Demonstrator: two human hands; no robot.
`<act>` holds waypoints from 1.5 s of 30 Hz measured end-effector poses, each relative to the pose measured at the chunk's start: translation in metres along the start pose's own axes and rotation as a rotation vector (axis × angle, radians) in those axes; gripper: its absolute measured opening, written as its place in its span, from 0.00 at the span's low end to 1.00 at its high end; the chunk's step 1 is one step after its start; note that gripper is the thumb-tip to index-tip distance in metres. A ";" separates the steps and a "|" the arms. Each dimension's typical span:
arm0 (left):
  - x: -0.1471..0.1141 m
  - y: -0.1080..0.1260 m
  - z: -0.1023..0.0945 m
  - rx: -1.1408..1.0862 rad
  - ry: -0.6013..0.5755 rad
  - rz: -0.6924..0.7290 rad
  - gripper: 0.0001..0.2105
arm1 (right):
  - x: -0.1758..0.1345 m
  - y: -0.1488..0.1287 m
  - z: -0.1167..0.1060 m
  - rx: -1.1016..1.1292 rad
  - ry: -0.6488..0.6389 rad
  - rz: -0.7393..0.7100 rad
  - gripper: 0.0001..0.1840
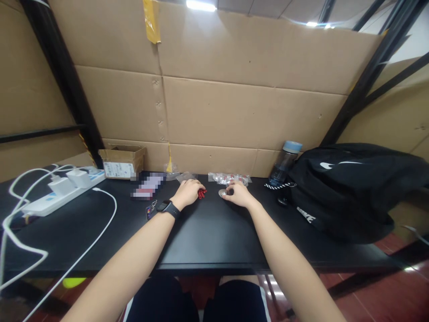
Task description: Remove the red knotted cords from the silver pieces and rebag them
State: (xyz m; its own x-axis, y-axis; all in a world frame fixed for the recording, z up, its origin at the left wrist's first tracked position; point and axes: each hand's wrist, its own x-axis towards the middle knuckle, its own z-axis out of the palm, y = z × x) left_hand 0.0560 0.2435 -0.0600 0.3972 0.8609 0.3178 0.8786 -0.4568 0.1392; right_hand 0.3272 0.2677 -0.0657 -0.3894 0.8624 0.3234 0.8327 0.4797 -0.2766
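Observation:
My left hand (189, 193), with a dark watch on its wrist, is closed on a small red cord-like bundle (201, 193) at the middle of the black table. The fingers hide part of the bundle. To its right, my right hand (239, 195) pinches a small round silvery disc (222, 193) at its edge, low over the tabletop or touching it; I cannot tell which. Just behind the right hand lies a row of clear plastic packets (217, 178) with red bits inside. Another crumpled clear bag (186, 176) lies behind the left hand.
At the left are a white power strip (50, 202) with cables, an open cardboard box (122, 162), a blurred-out flat item (149, 185) and a keychain (149, 211). A water bottle (284, 163) and a black bag (351, 192) stand right. Cardboard (234, 112) walls the back.

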 end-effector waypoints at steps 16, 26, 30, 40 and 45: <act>-0.005 0.002 -0.006 0.184 0.182 -0.041 0.12 | 0.000 0.000 -0.002 0.026 0.008 -0.013 0.16; -0.002 0.006 0.002 0.112 0.278 -0.055 0.13 | -0.002 -0.005 -0.006 0.033 0.043 -0.041 0.18; -0.001 0.010 0.000 0.076 0.252 -0.045 0.12 | -0.002 -0.007 -0.009 -0.012 0.064 -0.061 0.15; 0.003 0.033 0.007 -0.157 0.209 -0.030 0.06 | -0.003 -0.009 -0.011 -0.012 0.062 -0.033 0.22; 0.004 0.038 0.007 -0.190 0.241 -0.038 0.04 | -0.004 -0.010 -0.011 -0.025 0.030 -0.051 0.21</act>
State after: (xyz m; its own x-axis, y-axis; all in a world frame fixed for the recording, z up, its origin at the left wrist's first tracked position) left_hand 0.0924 0.2309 -0.0604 0.2707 0.8106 0.5193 0.8175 -0.4784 0.3207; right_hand 0.3247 0.2576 -0.0541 -0.4199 0.8316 0.3635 0.8216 0.5184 -0.2369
